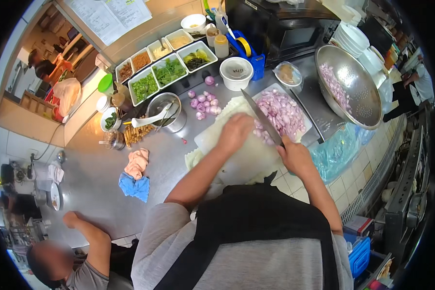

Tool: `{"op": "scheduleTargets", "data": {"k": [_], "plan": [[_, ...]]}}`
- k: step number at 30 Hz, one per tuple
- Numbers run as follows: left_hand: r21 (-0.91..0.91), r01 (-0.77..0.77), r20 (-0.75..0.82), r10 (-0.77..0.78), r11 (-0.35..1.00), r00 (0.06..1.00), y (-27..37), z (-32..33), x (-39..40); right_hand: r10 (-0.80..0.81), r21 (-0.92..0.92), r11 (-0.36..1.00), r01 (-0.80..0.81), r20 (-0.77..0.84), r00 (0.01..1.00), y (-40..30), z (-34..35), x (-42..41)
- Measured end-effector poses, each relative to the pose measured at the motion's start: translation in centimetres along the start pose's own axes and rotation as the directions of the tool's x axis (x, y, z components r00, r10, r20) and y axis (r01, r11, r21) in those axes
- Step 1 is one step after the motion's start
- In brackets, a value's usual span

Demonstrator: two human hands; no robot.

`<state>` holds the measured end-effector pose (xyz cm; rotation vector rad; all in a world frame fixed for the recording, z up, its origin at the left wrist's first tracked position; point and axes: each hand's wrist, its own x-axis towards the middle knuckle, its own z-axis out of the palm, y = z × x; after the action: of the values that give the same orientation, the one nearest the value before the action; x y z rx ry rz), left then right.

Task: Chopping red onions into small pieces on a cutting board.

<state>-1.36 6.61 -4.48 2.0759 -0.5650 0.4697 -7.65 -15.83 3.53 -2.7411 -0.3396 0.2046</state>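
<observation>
In my right hand point(296, 155) is the handle of a kitchen knife point(263, 116), its blade pointing up and left along the edge of the sliced shallots point(281, 110). My left hand point(240, 129) is curled just left of the blade, over a pale cloth-covered white cutting board point(244, 159); whether its fingers hold anything is hidden. A few slices lie right beside the blade. Whole peeled shallots point(204, 103) rest in a loose group on the steel counter, up and left of the board. More slices sit in a perforated steel colander point(364, 94) at the right.
Behind the board stand a lidded white tub point(236, 74), a blue tape dispenser point(252, 59) and white trays of herbs point(169, 70). A steel pot point(172, 119) and crumpled cloths point(134, 185) are at left. A co-worker's arm point(90, 232) reaches over the counter, lower left.
</observation>
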Motion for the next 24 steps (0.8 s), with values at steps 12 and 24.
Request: {"op": "scheduleTargets", "data": {"k": [12, 24], "plan": [[0.612, 0.233, -0.066, -0.244, 0.756, 0.967, -10.7, -4.6, 9.6, 0.033, 0.062, 0.997, -0.046, 0.192, 0.981, -0.7, 2.0, -2.9], [0.251, 0.226, -0.028, -0.227, 0.941, 0.974, 0.2, -5.0, 3.0, 0.061, 0.032, 0.998, -0.062, 0.038, 0.997, 1.6, 2.5, -1.8]]}}
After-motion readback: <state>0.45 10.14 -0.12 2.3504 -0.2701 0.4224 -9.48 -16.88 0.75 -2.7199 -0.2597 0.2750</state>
